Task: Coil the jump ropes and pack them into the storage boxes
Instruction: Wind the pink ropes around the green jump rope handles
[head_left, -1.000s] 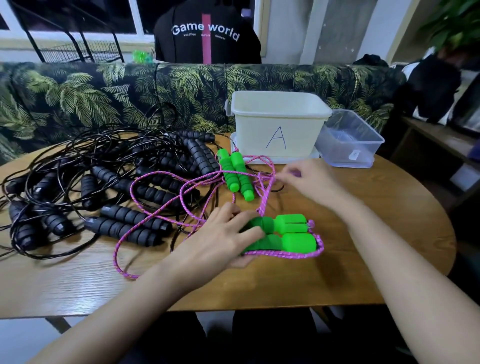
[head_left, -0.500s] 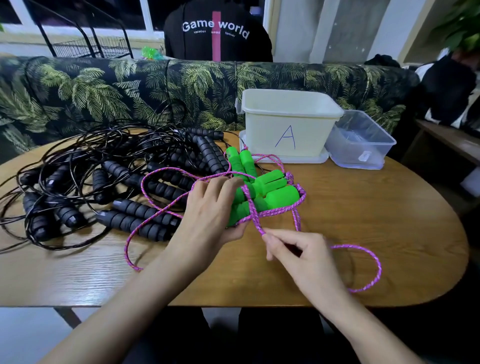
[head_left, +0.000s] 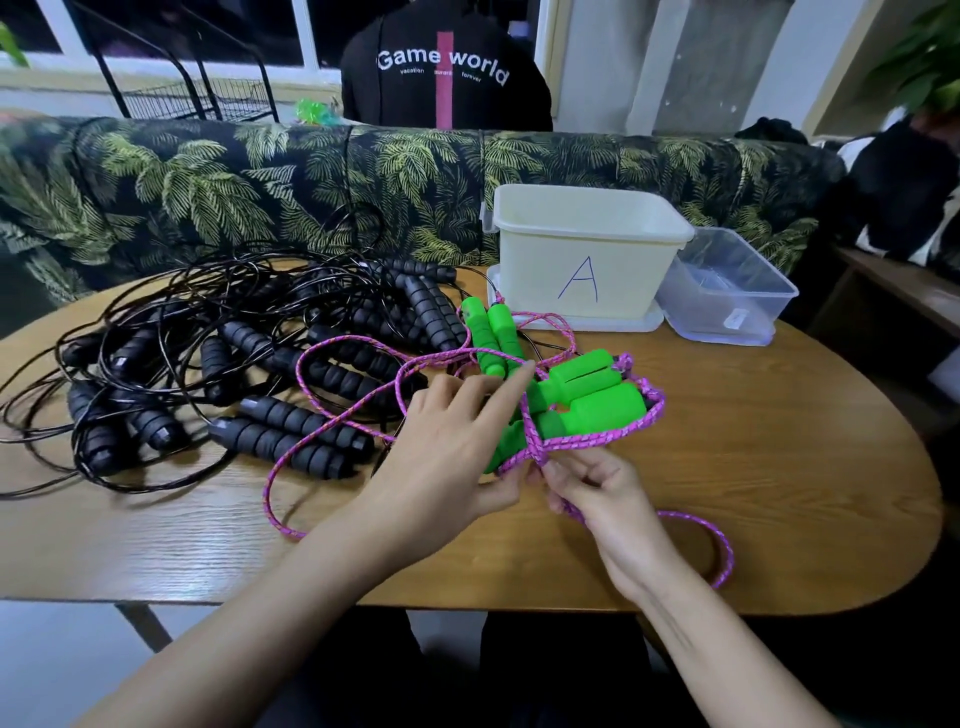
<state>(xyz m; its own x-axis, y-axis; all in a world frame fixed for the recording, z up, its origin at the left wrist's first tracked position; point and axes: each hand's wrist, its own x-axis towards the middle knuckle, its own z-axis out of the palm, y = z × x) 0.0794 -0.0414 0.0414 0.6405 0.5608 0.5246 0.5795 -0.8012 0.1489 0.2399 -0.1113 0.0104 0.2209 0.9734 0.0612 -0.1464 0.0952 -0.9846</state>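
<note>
The left hand (head_left: 447, 452) clasps two bright green plastic rope handles (head_left: 589, 400), and just beside that grip the right hand (head_left: 602, 499) pinches their pink braided cord (head_left: 597, 441).

We list: oval wooden table (head_left: 753, 467); palm-print sofa (head_left: 208, 192) along its far edge; window (head_left: 171, 21), black wire rack (head_left: 197, 91) behind; pale floor (head_left: 52, 670).

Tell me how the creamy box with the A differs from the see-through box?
The cream opaque plastic box is taller than the clear plastic box. The cream box bears a blue A; the clear box, a small white label. Both stand open-topped on the wooden table.
</note>
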